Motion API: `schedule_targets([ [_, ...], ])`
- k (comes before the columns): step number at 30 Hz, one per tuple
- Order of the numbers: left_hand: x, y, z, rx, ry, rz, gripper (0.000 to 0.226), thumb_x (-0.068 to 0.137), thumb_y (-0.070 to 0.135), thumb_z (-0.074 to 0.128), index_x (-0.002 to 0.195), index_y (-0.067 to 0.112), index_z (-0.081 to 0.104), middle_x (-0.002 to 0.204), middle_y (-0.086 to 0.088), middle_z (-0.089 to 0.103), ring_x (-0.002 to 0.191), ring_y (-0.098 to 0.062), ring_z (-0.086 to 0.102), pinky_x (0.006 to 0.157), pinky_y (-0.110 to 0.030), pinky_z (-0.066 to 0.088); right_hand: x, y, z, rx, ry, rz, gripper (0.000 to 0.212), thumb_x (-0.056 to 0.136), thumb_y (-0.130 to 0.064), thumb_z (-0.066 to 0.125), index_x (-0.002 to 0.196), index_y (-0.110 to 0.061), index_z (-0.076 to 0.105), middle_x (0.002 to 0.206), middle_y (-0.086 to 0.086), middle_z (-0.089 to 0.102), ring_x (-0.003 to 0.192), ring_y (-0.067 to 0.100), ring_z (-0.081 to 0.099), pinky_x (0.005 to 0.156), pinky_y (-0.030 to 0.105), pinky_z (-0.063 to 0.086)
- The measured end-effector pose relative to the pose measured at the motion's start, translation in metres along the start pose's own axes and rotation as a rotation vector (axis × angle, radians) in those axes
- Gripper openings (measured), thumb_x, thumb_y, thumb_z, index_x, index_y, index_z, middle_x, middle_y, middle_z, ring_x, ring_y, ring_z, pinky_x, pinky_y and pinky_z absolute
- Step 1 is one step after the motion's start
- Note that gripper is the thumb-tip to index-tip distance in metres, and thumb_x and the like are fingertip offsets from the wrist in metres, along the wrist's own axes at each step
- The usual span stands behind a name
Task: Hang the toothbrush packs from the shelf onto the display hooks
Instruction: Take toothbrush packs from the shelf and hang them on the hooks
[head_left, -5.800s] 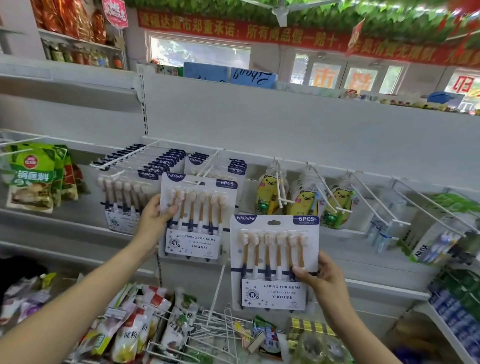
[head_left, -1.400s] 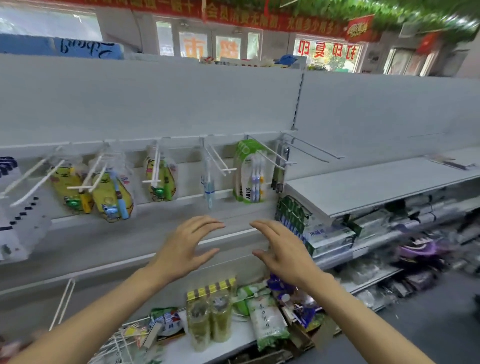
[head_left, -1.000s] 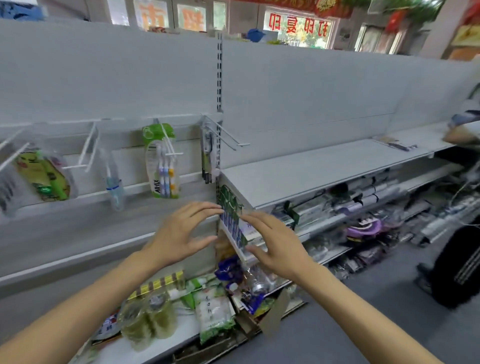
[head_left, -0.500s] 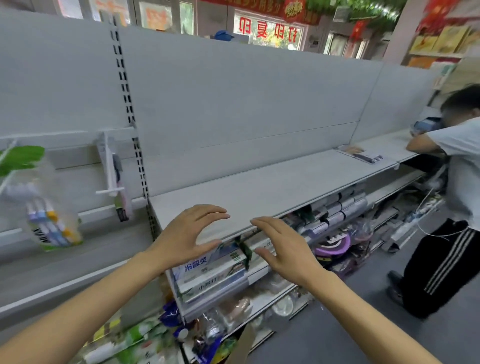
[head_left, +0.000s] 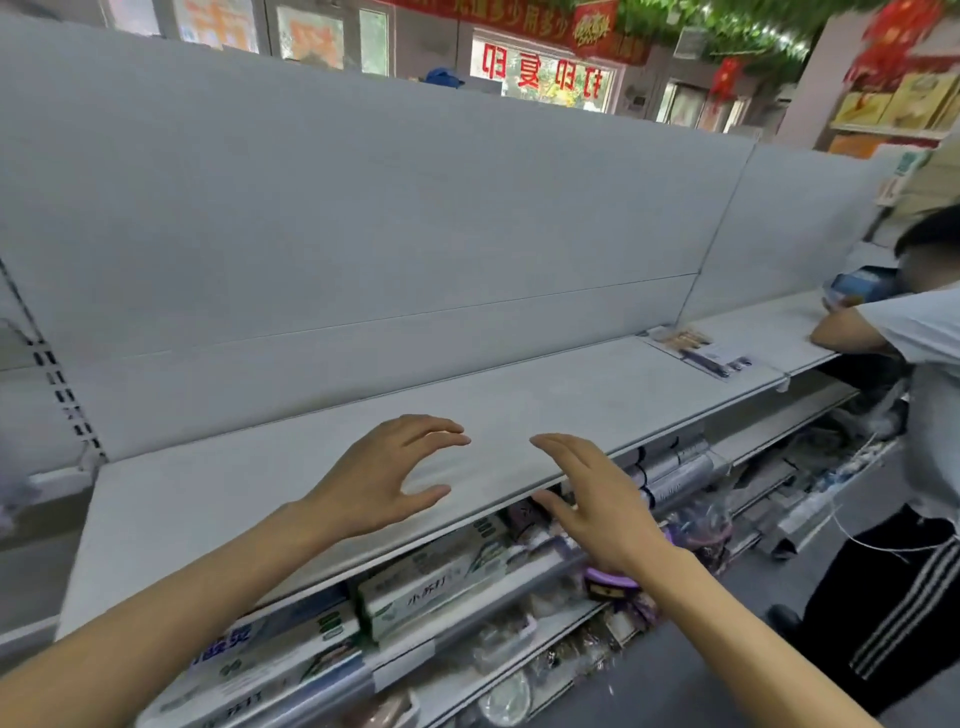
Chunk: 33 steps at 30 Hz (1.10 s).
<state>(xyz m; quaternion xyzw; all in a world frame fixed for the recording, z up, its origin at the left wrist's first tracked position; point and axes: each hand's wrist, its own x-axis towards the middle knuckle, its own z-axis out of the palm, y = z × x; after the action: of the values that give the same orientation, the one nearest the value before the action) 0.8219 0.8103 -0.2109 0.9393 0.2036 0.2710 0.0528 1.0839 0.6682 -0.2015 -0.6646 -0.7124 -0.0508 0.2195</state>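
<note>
Hands first: I see my left hand (head_left: 382, 480) at centre frame, fingers spread and loosely arched, holding nothing, poised above the front part of a long grey shelf (head_left: 311, 467); whether it touches the surface I cannot tell. My right hand (head_left: 597, 501) sits just beside it, to the right, also spread wide and holding nothing, its palm out past the shelf's front edge and over the stock below. The two hands are near each other but apart. Toothbrush packs (head_left: 698, 351) lie flat at the far right end of the shelf, in the right-middle of the frame, well apart from both hands; I make out dark and tan handles on white card, but the count is too small to tell. Behind the shelf rises a plain grey back panel (head_left: 363, 208), with a slotted upright (head_left: 57, 384) at the left edge of the frame. Under the shelf, lower centre, green-and-white toothpaste boxes (head_left: 431, 587) lie on their sides in a row, and further right the lower stock is blurred. At the right edge of the frame a second person (head_left: 919, 415) in a white shirt and dark striped trousers leans an arm on the next shelf section. Red characters on a window (head_left: 540, 73) show at the top.
</note>
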Motion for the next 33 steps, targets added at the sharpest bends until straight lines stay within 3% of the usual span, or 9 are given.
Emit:
schedule_targets([
  [7, 0.097, 0.033, 0.082, 0.015, 0.006, -0.136, 0.049, 0.091, 0.049, 0.06, 0.138, 0.042, 0.046, 0.144, 0.021, 0.045, 0.133, -0.001, 0.041, 0.11, -0.027, 0.037, 0.031, 0.154, -0.015, 0.027, -0.064, -0.047, 0.056, 0.095, -0.039, 0.061, 0.145, -0.022, 0.045, 0.146, -0.007, 0.049, 0.135, 0.013, 0.043, 0.108, 0.031, 0.042],
  [18, 0.26, 0.063, 0.172, 0.037, -0.01, -0.169, 0.048, 0.093, 0.05, 0.057, 0.139, 0.041, 0.046, 0.144, 0.021, 0.045, 0.133, -0.001, 0.041, 0.109, -0.026, 0.036, 0.097, 0.353, -0.045, -0.044, -0.137, -0.014, 0.057, 0.098, -0.042, 0.055, 0.149, -0.022, 0.039, 0.151, -0.006, 0.043, 0.139, 0.012, 0.039, 0.107, 0.028, 0.04],
  [22, 0.319, 0.052, 0.204, 0.03, -0.006, -0.138, 0.046, 0.094, 0.05, 0.056, 0.138, 0.039, 0.046, 0.144, 0.02, 0.045, 0.134, -0.002, 0.041, 0.109, -0.027, 0.036, 0.133, 0.417, -0.035, -0.127, -0.153, 0.097, 0.06, 0.096, -0.039, 0.058, 0.149, -0.018, 0.039, 0.152, 0.002, 0.043, 0.14, 0.021, 0.039, 0.11, 0.035, 0.037],
  [28, 0.381, 0.039, 0.245, -0.01, -0.02, -0.146, 0.045, 0.095, 0.048, 0.055, 0.138, 0.039, 0.046, 0.144, 0.02, 0.045, 0.133, -0.002, 0.041, 0.108, -0.026, 0.038, 0.173, 0.499, -0.023, -0.197, -0.237, 0.459, 0.068, 0.095, -0.043, 0.056, 0.151, -0.011, 0.031, 0.156, 0.016, 0.033, 0.144, 0.038, 0.029, 0.117, 0.047, 0.028],
  [33, 0.402, 0.047, 0.269, -0.06, -0.047, -0.229, 0.045, 0.096, 0.045, 0.055, 0.139, 0.039, 0.045, 0.143, 0.022, 0.044, 0.129, -0.002, 0.043, 0.105, -0.026, 0.04, 0.171, 0.505, -0.023, -0.218, -0.19, 0.45, 0.045, 0.1, -0.038, 0.047, 0.139, -0.014, 0.047, 0.142, 0.008, 0.05, 0.129, 0.028, 0.049, 0.093, 0.039, 0.048],
])
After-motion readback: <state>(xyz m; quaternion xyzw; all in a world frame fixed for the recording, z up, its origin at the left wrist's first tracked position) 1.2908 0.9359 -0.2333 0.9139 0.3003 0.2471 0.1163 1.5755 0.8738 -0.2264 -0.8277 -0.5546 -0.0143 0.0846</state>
